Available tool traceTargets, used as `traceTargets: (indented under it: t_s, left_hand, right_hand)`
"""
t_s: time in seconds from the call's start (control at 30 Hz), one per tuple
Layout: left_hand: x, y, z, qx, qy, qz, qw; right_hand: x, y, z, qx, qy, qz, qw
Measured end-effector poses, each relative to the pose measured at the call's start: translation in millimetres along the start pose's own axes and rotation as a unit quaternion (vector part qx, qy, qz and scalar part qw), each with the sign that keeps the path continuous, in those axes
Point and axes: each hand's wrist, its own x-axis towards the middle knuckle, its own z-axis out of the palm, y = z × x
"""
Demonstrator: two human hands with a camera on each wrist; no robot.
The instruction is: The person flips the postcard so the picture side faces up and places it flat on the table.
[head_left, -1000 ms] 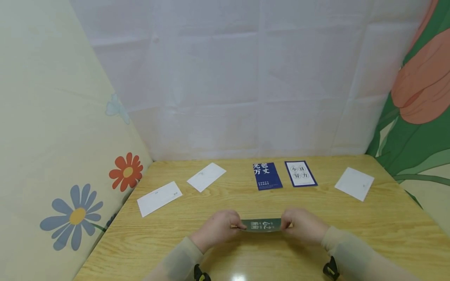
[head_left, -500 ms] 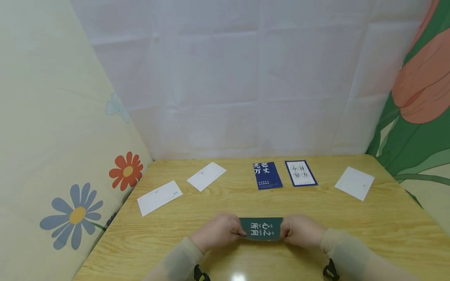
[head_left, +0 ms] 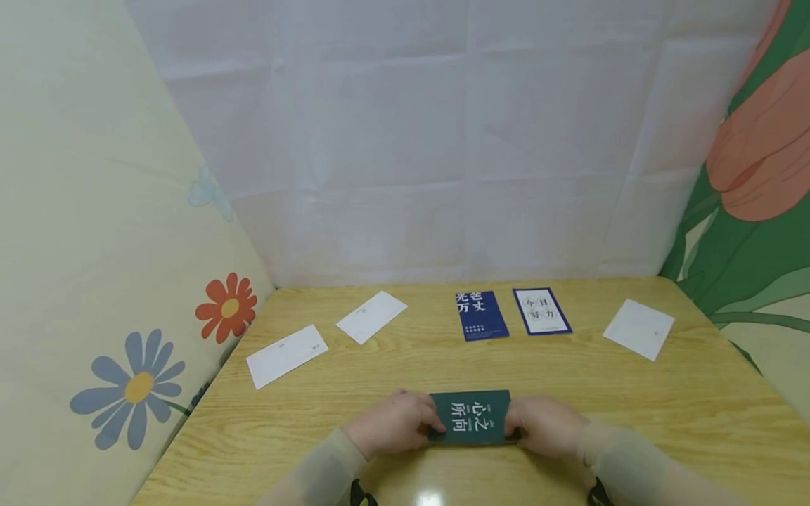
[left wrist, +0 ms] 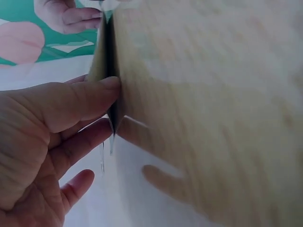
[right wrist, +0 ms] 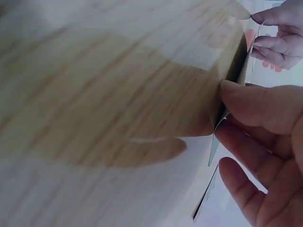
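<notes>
Card (head_left: 470, 417) between left hand (head_left: 397, 422) and right hand (head_left: 547, 424), table (head_left: 392, 365) beneath.

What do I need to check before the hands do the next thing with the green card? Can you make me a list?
1. Left hand pinching one end of the green card: ok.
2. Right hand pinching the other end: ok.
3. Plain blue card and blue-bordered card lying apart from the green card: ok.
4. Three white cards lying away from both hands: ok.
5. A hand free to pick up another card: not ok, both are holding the green one.
6. Green card touching the table: cannot tell; the wrist views don't make it clear.
</notes>
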Motion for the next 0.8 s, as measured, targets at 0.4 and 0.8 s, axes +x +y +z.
traceTargets:
  t_s: [0.4, 0.8]
  left_hand:
    - [-3.0, 5.1, -4.4, -0.023, -0.061, -0.022, 0.9976]
    - [-6.1, 17.2, -8.2, 0.013, -0.09, 0.03, 0.9954]
  right_hand:
    - [0.3, -5.1, -4.3, 0.013, -0.044, 0.039, 0.998]
    - [10.5, 2.1, -4.6, -0.004, -0.039, 0.074, 0.997]
